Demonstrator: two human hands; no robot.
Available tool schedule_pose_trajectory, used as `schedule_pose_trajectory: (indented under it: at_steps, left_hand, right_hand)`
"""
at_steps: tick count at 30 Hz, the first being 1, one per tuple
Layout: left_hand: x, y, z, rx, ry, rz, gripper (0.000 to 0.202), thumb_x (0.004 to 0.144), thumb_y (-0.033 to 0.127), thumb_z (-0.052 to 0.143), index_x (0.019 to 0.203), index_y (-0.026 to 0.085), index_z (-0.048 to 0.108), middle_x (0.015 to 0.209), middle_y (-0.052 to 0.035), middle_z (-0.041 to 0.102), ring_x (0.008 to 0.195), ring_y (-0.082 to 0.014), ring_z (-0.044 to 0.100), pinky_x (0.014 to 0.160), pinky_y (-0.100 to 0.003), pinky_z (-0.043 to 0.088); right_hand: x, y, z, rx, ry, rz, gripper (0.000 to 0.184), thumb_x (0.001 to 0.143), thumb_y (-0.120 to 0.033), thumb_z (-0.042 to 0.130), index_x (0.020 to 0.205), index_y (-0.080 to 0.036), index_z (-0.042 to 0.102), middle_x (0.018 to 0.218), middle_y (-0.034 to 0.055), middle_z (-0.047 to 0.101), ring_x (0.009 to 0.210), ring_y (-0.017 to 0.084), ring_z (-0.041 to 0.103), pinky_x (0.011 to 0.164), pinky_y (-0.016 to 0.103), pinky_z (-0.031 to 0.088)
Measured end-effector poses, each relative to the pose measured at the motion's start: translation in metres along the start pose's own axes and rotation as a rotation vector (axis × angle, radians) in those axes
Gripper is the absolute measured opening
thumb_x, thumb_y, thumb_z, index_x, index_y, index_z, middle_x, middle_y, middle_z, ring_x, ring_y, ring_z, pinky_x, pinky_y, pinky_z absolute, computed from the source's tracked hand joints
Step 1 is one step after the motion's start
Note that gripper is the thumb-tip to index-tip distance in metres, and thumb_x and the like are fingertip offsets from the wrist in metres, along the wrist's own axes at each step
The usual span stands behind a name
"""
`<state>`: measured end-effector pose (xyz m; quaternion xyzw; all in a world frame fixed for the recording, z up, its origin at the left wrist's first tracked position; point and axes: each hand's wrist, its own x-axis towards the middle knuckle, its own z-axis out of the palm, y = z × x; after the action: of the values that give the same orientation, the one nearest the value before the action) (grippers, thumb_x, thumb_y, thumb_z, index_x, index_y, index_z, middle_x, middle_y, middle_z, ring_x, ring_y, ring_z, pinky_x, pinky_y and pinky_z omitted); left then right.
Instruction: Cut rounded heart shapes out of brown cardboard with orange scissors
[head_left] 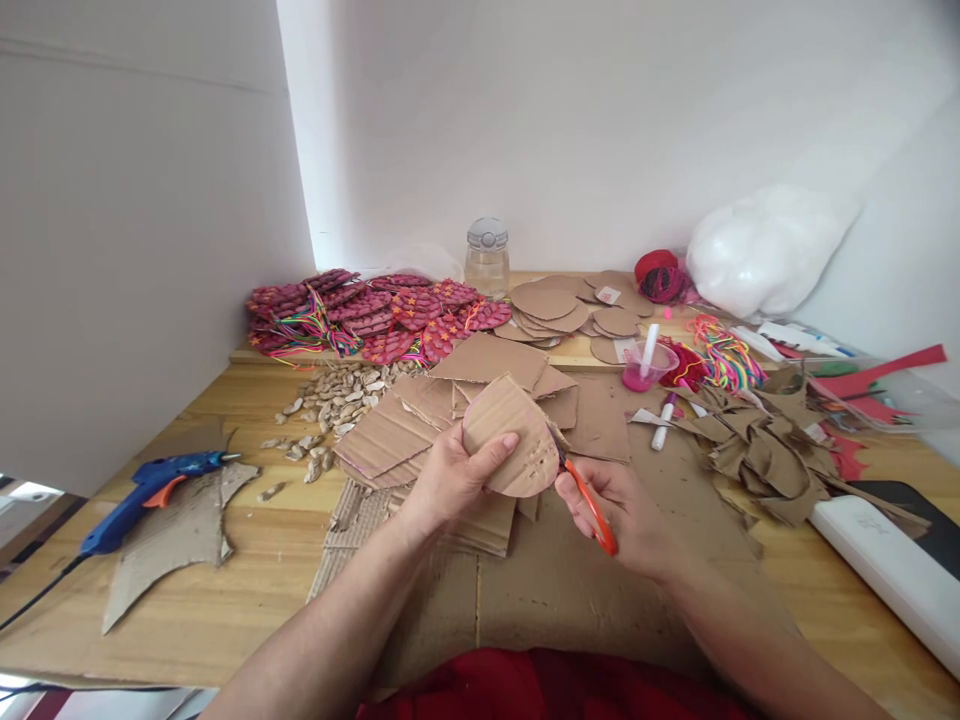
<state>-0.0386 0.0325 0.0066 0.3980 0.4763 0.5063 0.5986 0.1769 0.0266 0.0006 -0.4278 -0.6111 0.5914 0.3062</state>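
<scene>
While clamping rounded corrugated-cardboard cutout (517, 445) in left hand (456, 462), mid-frame, gripping orange-handled scissors (594, 508) in right hand (626, 515). Noted blue glue gun (139, 500), lower left of frame.

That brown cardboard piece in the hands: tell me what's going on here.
A person's left hand grips a flat brown cardboard piece with a rounded lower edge. The right hand holds orange-handled scissors at the piece's right edge; the top comes to a corner, so the trimming looks unfinished. Flat brown cardboard discs lie at the back of the pale wooden table, and curved cardboard scraps are heaped on the right.
</scene>
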Motion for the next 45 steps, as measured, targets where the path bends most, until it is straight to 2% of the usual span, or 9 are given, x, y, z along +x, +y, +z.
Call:
schedule_pose_trajectory:
  at_steps: [8, 16, 24, 28, 31, 37, 45]
  left_hand:
    - [-0.001, 0.005, -0.002, -0.011, -0.039, 0.027, 0.050, 0.075, 0.044, 0.084, 0.114, 0.016, 0.070, 0.105, -0.0080, 0.077, 0.090, -0.0215, 0.073, 0.078, -0.030, 0.059]
    - [0.000, 0.011, -0.008, 0.004, -0.082, 0.030, 0.050, 0.075, 0.044, 0.085, 0.115, 0.017, 0.071, 0.108, -0.0083, 0.078, 0.094, -0.0232, 0.073, 0.084, -0.033, 0.060]
    - [0.002, 0.015, -0.014, 0.076, -0.124, 0.004, 0.053, 0.076, 0.046, 0.083, 0.116, 0.015, 0.068, 0.111, -0.0107, 0.077, 0.097, -0.0261, 0.074, 0.085, -0.036, 0.059]
    - [0.002, 0.017, -0.016, 0.064, -0.156, 0.007, 0.050, 0.077, 0.044, 0.082, 0.116, 0.016, 0.067, 0.107, -0.0087, 0.077, 0.092, -0.0229, 0.073, 0.081, -0.033, 0.059]
    - [0.001, 0.019, -0.017, 0.058, -0.176, 0.011, 0.049, 0.078, 0.041, 0.082, 0.117, 0.016, 0.066, 0.106, -0.0072, 0.076, 0.091, -0.0210, 0.072, 0.080, -0.031, 0.058]
    - [0.002, 0.023, -0.022, 0.117, -0.203, 0.025, 0.057, 0.079, 0.041, 0.081, 0.127, 0.016, 0.062, 0.116, -0.0092, 0.073, 0.099, -0.0224, 0.070, 0.084, -0.032, 0.057]
    - [0.002, 0.029, -0.026, 0.161, -0.233, -0.007, 0.060, 0.080, 0.041, 0.081, 0.131, 0.017, 0.060, 0.108, -0.0074, 0.075, 0.089, -0.0199, 0.071, 0.077, -0.029, 0.056]
  right_hand:
    - [-0.004, -0.002, 0.004, 0.037, -0.010, 0.017, 0.054, 0.094, -0.063, 0.058, 0.066, -0.022, 0.036, 0.057, -0.0069, 0.033, 0.050, 0.009, 0.029, 0.044, 0.024, 0.022]
    - [-0.004, -0.007, 0.000, -0.003, -0.046, 0.018, 0.054, 0.094, -0.063, 0.059, 0.066, -0.023, 0.036, 0.059, -0.0076, 0.027, 0.048, 0.008, 0.025, 0.044, 0.025, 0.020]
    - [-0.005, -0.009, -0.001, -0.058, -0.067, 0.022, 0.055, 0.095, -0.062, 0.057, 0.065, -0.023, 0.034, 0.057, -0.0078, 0.028, 0.047, 0.008, 0.028, 0.045, 0.025, 0.020]
    - [-0.005, -0.012, -0.002, -0.101, -0.079, 0.011, 0.055, 0.095, -0.062, 0.056, 0.064, -0.023, 0.033, 0.058, -0.0077, 0.027, 0.048, 0.008, 0.027, 0.045, 0.025, 0.020]
    - [-0.005, -0.015, -0.005, -0.155, -0.092, 0.019, 0.055, 0.095, -0.062, 0.056, 0.065, -0.023, 0.033, 0.058, -0.0069, 0.029, 0.049, 0.009, 0.029, 0.045, 0.025, 0.021]
    - [-0.006, -0.018, -0.008, -0.200, -0.125, 0.031, 0.054, 0.096, -0.063, 0.053, 0.065, -0.022, 0.036, 0.057, -0.0064, 0.033, 0.048, 0.009, 0.032, 0.045, 0.025, 0.022]
    - [-0.005, -0.015, -0.005, -0.212, -0.128, 0.046, 0.056, 0.095, -0.066, 0.052, 0.064, -0.021, 0.041, 0.053, -0.0049, 0.041, 0.048, 0.010, 0.037, 0.047, 0.025, 0.027]
